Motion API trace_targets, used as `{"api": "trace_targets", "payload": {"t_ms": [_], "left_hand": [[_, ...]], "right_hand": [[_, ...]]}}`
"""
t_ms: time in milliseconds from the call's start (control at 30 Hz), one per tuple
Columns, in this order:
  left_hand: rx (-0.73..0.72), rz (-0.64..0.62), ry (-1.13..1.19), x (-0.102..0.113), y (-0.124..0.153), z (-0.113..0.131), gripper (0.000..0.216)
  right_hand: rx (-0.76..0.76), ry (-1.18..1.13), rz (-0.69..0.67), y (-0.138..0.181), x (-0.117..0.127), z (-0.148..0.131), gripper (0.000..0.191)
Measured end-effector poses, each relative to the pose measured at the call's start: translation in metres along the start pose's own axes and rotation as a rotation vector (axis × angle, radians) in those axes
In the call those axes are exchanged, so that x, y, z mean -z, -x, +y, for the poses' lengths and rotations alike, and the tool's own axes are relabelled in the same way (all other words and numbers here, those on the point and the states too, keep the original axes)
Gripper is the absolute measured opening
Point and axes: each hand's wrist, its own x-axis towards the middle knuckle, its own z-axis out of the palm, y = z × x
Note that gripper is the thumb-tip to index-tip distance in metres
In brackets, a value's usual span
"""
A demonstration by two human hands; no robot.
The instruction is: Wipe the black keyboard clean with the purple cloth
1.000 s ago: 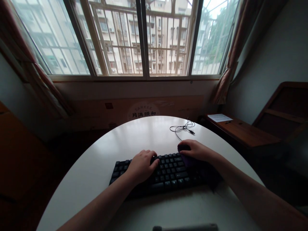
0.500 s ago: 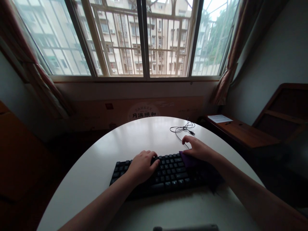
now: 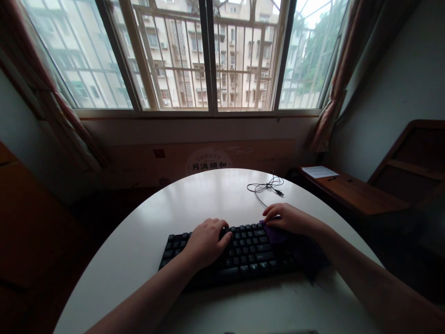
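Observation:
A black keyboard (image 3: 243, 250) lies across the white round table. My left hand (image 3: 207, 239) is closed on it near the middle of its far edge, with the thumb over the keys and the other fingertips partly hidden. At the keyboard's far right, my right hand (image 3: 287, 218) pinches a purple cloth (image 3: 274, 233) with curled fingers. The cloth covers the keys there, and a dark part of it or its shadow spreads under my right wrist. A thin black cable (image 3: 267, 185) with a USB plug lies loosely coiled beyond my right hand.
The white table (image 3: 128, 255) has a curved far edge. Right of it stands a wooden side table (image 3: 361, 195) with a paper sheet (image 3: 320, 172). A barred window (image 3: 208, 60) and curtains are ahead. Something dark grey barely shows at the bottom edge.
My right hand's raised fingers have come down and curled over the cloth at the keyboard's far edge. My left hand stays on the keyboard. The view has shifted slightly.

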Motion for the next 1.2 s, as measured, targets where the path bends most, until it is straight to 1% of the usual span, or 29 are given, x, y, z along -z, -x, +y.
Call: {"api": "trace_targets", "payload": {"t_ms": [200, 333, 467, 567, 633, 700, 800, 867, 967, 1033, 1200], "left_hand": [[-0.003, -0.001, -0.009, -0.0009, -0.0011, -0.0004, 0.030], [0.010, -0.011, -0.003, 0.0013, -0.0009, 0.0013, 0.030], [0.014, -0.009, -0.005, 0.0021, -0.0004, 0.0015, 0.031], [0.008, -0.001, -0.007, 0.0004, -0.0005, 0.0001, 0.031], [0.003, 0.001, -0.010, -0.0008, -0.0008, -0.0005, 0.030], [0.001, -0.001, -0.013, -0.0012, -0.0010, -0.0004, 0.030], [0.006, -0.005, -0.010, 0.0000, -0.0009, 0.0006, 0.031], [0.008, -0.010, -0.006, 0.0011, -0.0006, 0.0013, 0.031], [0.014, -0.012, -0.006, 0.0019, -0.0001, 0.0015, 0.032], [0.015, -0.011, -0.006, 0.0017, 0.0001, 0.0012, 0.032], [0.011, -0.007, 0.002, 0.0008, -0.0004, 0.0009, 0.032]], "right_hand": [[0.010, -0.082, 0.028, -0.0019, -0.0076, -0.0064, 0.017], [0.003, -0.030, 0.048, -0.0013, -0.0092, -0.0069, 0.017], [-0.010, 0.007, 0.016, -0.0007, -0.0085, -0.0037, 0.019], [-0.013, 0.080, -0.002, -0.0002, -0.0078, -0.0030, 0.019], [0.015, 0.128, -0.006, 0.0001, -0.0070, -0.0042, 0.019], [0.085, 0.152, -0.014, 0.0003, -0.0058, -0.0061, 0.019], [0.204, 0.128, -0.044, 0.0008, -0.0035, -0.0081, 0.022], [0.241, 0.093, -0.074, 0.0012, -0.0020, -0.0074, 0.023], [0.242, 0.047, -0.104, 0.0016, -0.0009, -0.0039, 0.024], [0.228, 0.036, -0.097, 0.0014, -0.0017, -0.0019, 0.023], [0.238, 0.072, -0.018, -0.0005, -0.0074, -0.0027, 0.020]]}}
